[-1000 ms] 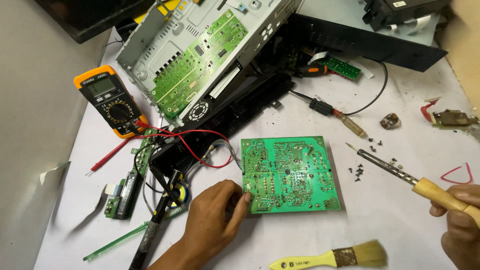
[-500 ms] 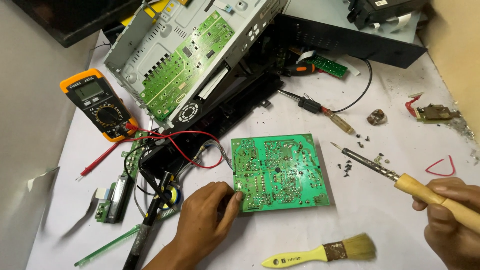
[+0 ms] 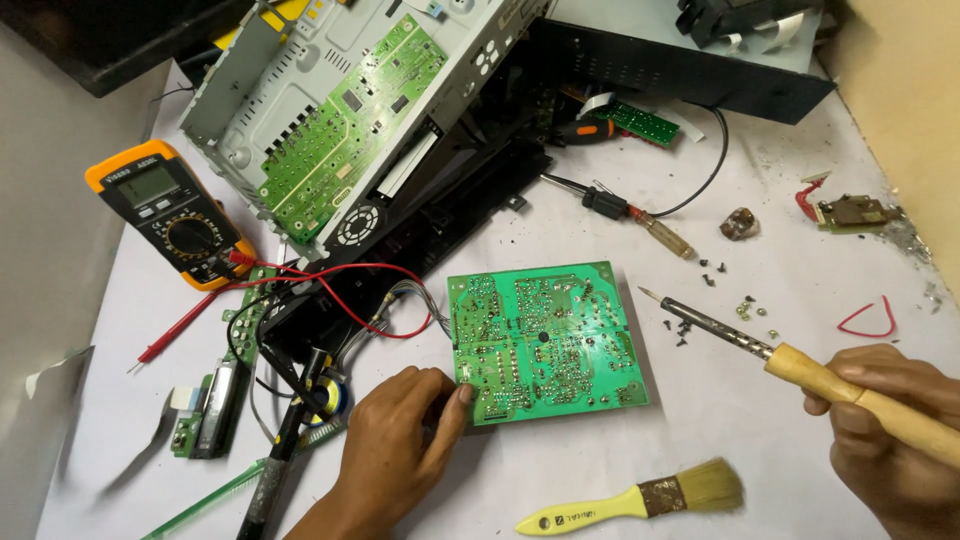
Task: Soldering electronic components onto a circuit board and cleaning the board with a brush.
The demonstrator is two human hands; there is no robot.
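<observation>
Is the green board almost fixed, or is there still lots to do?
Done: the metal chassis lies opened and the green circuit board is out, solder side up. In hand: the left hand steadies the board's edge; the right hand holds the soldering iron, tip off the board. Left: wires attached, loose screws scattered, nothing reassembled.

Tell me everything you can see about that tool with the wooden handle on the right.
The soldering iron has a pale wooden handle, a dark metal shaft and a thin pointed tip. It is slanted, the tip aimed up-left toward the green circuit board but clear of it, above the white table near some small loose screws. The right hand wraps round the handle's back end. The left hand is not on it; it rests at the board's lower-left edge.
</observation>
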